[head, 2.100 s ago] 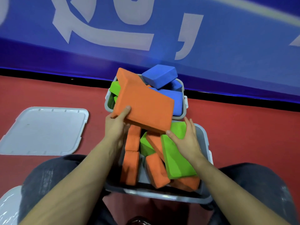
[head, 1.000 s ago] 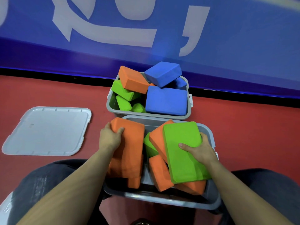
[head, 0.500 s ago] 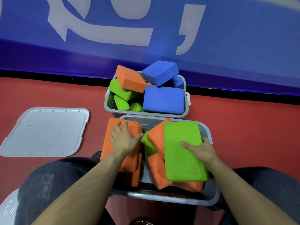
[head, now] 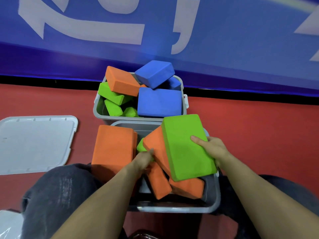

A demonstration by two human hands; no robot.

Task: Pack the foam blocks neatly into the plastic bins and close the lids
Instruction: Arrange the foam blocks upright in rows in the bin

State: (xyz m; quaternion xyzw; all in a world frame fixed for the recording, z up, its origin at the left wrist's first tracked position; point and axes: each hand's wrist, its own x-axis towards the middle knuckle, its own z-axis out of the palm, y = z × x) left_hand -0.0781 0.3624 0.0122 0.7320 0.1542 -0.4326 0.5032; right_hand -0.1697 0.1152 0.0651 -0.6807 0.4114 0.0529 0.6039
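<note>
Two grey plastic bins sit one behind the other. The near bin (head: 213,200) holds orange and green foam blocks in a loose jumble. My right hand (head: 213,149) grips a large green block (head: 184,147), tilted up over the bin's right side. My left hand (head: 144,159) reaches down into the middle, fingers among a small green block (head: 141,146) and a slanted orange block (head: 155,144); what it holds is hidden. A big orange block (head: 112,147) lies flat on the left. The far bin (head: 99,109) is piled with orange, green and blue blocks above its rim.
A grey lid (head: 34,142) lies flat on the red floor to the left. Part of another pale lid (head: 8,225) shows at the bottom left corner. My knees flank the near bin. A blue wall banner stands right behind the far bin.
My left hand left the flat orange block and went into the bin's middle. My right hand lifted and tilted the green block up toward the right.
</note>
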